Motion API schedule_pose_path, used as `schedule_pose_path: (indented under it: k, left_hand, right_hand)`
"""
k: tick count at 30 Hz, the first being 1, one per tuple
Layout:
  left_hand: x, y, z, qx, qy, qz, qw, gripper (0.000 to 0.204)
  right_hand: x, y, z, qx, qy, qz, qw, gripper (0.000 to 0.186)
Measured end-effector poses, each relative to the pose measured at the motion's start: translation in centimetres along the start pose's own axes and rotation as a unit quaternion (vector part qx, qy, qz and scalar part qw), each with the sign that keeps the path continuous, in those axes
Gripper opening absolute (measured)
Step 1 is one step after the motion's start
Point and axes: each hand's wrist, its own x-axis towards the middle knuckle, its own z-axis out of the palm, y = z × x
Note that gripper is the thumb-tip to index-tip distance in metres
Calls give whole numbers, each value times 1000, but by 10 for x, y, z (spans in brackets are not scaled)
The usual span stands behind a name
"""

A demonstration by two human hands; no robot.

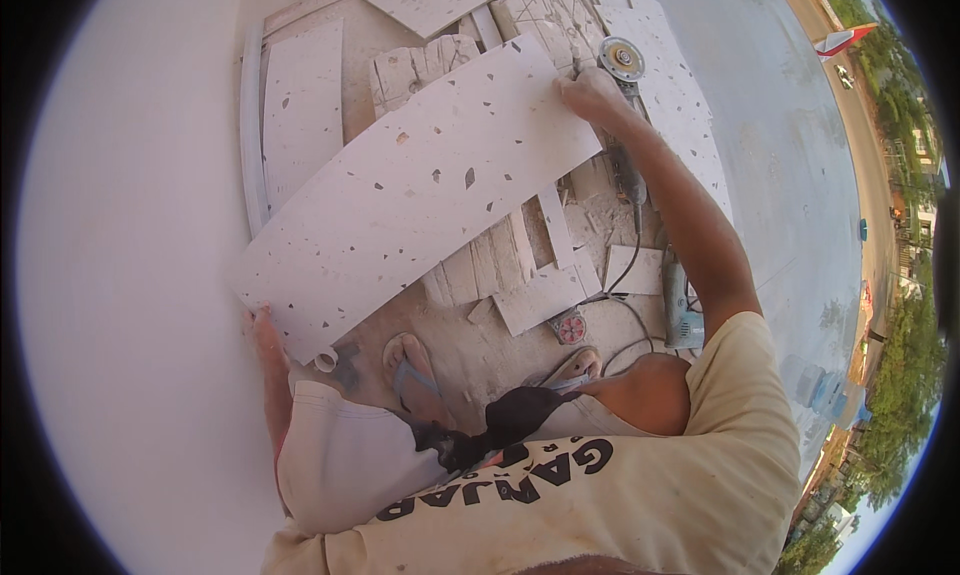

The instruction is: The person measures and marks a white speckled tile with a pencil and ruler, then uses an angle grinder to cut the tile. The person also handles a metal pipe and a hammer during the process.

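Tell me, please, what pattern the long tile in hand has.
The long tile is white with scattered grey and brownish flecks, clearest in the head view.

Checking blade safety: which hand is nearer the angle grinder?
The right hand, at the upper end of the slab, is beside the grinder; the left hand is farther, at the lower end.

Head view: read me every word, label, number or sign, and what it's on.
Cream shirt: large black lettering, upside down here; I won't copy the wording.
Teal power tool: any marking is too small to read.
Angle grinder: none legible.
Speckled slab: dark flecks, no visible lettering.
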Motion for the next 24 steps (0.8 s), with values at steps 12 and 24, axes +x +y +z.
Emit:
schedule_pose_path:
  k: [12,24]
  left_hand:
    - [144,216,141,392,-116,304,860,67]
    - [110,271,453,505,-211,514,660,64]
  right_hand:
    - [-251,95,10,447,-101,226,859,22]
    - [-369,90,132,564,-224,373,702,26]
